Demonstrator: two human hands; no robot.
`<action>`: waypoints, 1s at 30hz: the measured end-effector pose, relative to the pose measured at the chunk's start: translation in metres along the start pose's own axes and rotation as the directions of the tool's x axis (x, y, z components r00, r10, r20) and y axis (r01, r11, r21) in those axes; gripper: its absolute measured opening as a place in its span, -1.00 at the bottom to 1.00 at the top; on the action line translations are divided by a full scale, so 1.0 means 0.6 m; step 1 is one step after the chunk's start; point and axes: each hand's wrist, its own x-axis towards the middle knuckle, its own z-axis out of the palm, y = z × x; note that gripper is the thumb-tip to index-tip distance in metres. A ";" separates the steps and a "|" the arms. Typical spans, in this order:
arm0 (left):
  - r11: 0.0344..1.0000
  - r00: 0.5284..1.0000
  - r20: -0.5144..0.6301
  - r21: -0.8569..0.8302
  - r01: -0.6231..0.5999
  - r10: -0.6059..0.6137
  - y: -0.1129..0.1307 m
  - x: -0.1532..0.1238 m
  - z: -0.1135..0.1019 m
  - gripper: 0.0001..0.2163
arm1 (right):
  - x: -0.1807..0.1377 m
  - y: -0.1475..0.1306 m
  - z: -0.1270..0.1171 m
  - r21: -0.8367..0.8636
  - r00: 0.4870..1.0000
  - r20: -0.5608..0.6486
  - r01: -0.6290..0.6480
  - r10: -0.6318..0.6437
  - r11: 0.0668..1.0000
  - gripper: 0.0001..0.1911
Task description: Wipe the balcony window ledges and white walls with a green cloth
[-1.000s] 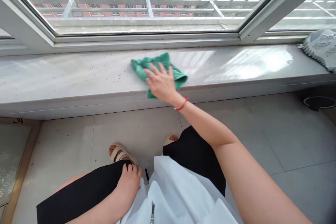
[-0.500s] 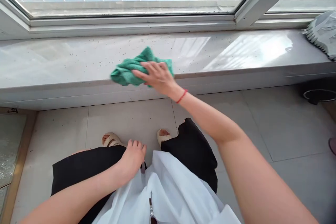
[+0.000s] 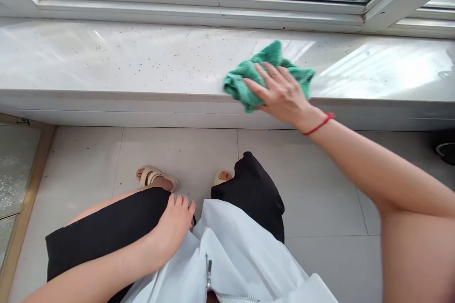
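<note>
A crumpled green cloth (image 3: pixel 245 78) lies on the white windowsill (image 3: pixel 149 66), partly over its front edge. My right hand (image 3: pixel 284 97), with a red string bracelet (image 3: pixel 320 124) at the wrist, presses on the cloth and holds it, fingers stretched across the folds. Dark specks are scattered over the sill, mostly left of the cloth. My left hand (image 3: pixel 174 222) rests on the black shorts (image 3: pixel 117 232) over my left thigh, fingers lying together and slightly bent, with no object visible in it.
Above the sill runs the white window frame (image 3: pixel 199 7). Pale floor tiles (image 3: pixel 199 144) lie below, under my sandals (image 3: pixel 151 176). A wood-framed glass panel (image 3: pixel 31 194) stands at the left. A black object (image 3: pixel 446 149) is partly visible at the right edge.
My right hand has slid the green cloth to the right along the sill. The view has tipped lower, showing less of the window. My left hand stays on the thigh.
</note>
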 end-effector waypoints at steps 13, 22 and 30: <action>0.995 0.995 -0.015 0.027 -0.098 0.099 0.056 0.062 -0.085 -0.49 | 0.381 -0.363 -0.017 -0.067 0.958 0.091 0.279 -0.273 0.958 -0.11; 0.960 0.969 -0.135 0.222 -0.173 0.206 0.037 0.065 -0.035 -0.24 | -0.141 0.132 -0.025 0.067 0.903 -0.030 -0.425 0.428 0.903 0.28; 0.937 0.937 -0.178 0.239 -0.254 0.299 -0.022 0.042 0.002 -0.02 | -0.113 0.105 -0.034 -0.094 0.876 0.091 -0.466 0.473 0.880 0.83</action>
